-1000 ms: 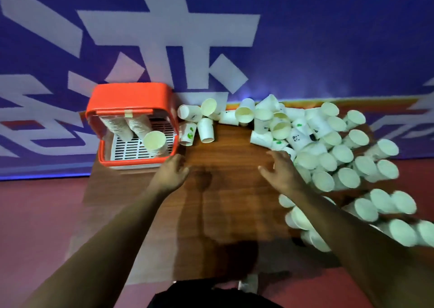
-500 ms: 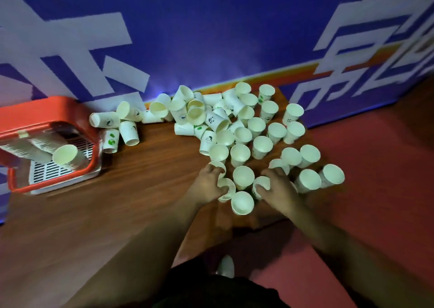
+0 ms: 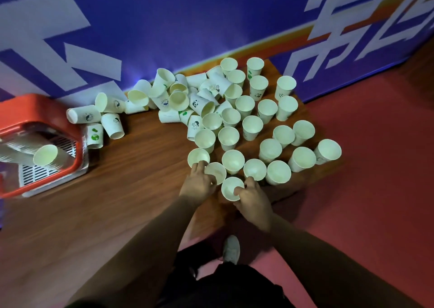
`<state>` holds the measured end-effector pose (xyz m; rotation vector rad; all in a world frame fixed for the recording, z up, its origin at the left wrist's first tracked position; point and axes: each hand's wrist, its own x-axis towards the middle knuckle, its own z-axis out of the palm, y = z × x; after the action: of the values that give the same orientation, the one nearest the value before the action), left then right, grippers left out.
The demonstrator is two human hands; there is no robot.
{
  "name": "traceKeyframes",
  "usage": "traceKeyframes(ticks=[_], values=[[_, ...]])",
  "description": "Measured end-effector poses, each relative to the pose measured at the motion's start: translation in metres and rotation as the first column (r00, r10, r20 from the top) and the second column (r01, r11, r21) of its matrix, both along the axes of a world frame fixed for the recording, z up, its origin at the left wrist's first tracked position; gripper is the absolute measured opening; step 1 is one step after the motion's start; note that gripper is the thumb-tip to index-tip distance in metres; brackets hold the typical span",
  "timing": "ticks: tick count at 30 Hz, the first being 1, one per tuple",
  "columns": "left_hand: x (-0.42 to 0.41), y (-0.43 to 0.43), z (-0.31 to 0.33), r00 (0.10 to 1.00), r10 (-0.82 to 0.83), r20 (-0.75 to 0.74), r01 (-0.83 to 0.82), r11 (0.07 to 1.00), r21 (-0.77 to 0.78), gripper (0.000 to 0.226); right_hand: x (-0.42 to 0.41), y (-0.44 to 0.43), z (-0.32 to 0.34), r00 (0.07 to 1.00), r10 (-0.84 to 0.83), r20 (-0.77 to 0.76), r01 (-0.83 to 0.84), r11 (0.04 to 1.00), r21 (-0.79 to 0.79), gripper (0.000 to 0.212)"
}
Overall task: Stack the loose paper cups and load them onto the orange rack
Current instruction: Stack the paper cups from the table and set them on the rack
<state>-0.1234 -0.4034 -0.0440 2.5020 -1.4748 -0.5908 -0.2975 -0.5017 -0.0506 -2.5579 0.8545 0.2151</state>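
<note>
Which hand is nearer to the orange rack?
Left. The left hand holds an upright cup right of the orange rack; the right hand pinches the nearest cup, farther right.

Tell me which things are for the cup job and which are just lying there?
For the job: left hand gripping a near cup; right hand pinching the nearest cup; other loose cups; orange rack; stacked cups inside it.
Just there: wooden table, blue banner, red floor, white shoe.

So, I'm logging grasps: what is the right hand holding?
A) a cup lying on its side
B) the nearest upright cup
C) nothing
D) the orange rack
B: the right hand grips the rim of the nearest upright cup; the left hand holds a neighbouring cup.
</note>
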Motion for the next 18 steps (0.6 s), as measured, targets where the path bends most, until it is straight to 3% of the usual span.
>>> traceKeyframes(ticks=[5, 9, 12, 14, 18], values=[[0.005, 0.012, 0.006, 1.000, -0.017, 0.003, 0.017, 0.980, -0.198, 0.022, -0.002, -0.003, 0.004, 0.988, -0.018, 0.151, 0.011, 0.999, 0.046, 0.022], [0.017, 0.029, 0.019, 0.995, 0.069, -0.076, -0.090, 0.945, -0.315, 0.036, 0.004, -0.020, 0.033, 0.974, -0.029, 0.225, 0.008, 0.996, 0.093, 0.015], [0.030, 0.038, 0.031, 0.963, 0.178, -0.203, -0.243, 0.898, -0.367, 0.015, 0.023, -0.034, 0.058, 0.968, -0.042, 0.248, 0.006, 0.989, 0.145, 0.012], [0.042, 0.045, 0.043, 0.890, 0.273, -0.365, -0.413, 0.822, -0.392, 0.005, 0.043, -0.038, 0.076, 0.955, -0.073, 0.288, 0.012, 0.978, 0.209, 0.010], [0.075, 0.065, 0.063, 0.611, 0.330, -0.720, -0.724, 0.601, -0.339, 0.012, 0.091, -0.032, 0.099, 0.936, -0.118, 0.332, 0.013, 0.953, 0.302, 0.016]])
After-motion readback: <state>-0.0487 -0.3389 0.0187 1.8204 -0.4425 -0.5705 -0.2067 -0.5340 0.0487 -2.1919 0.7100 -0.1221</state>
